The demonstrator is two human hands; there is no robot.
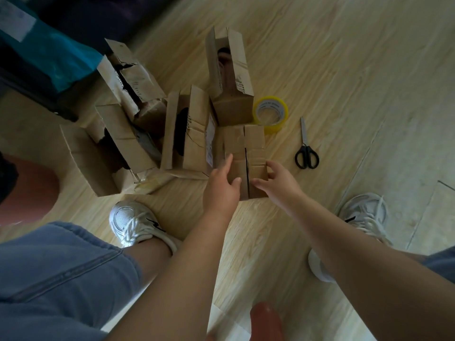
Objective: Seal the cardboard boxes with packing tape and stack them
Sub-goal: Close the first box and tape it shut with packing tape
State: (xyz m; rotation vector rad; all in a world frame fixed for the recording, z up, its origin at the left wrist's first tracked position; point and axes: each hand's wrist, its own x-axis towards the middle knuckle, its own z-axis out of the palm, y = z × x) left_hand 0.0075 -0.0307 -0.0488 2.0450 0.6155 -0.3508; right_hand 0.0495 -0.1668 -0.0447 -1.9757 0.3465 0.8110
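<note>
Small brown box (254, 148), near centre: flaps folded shut, seam untaped. Four torn open boxes (187, 136) stand farther and left. Yellowish tape roll (270, 114) lies flat just beyond.
</note>
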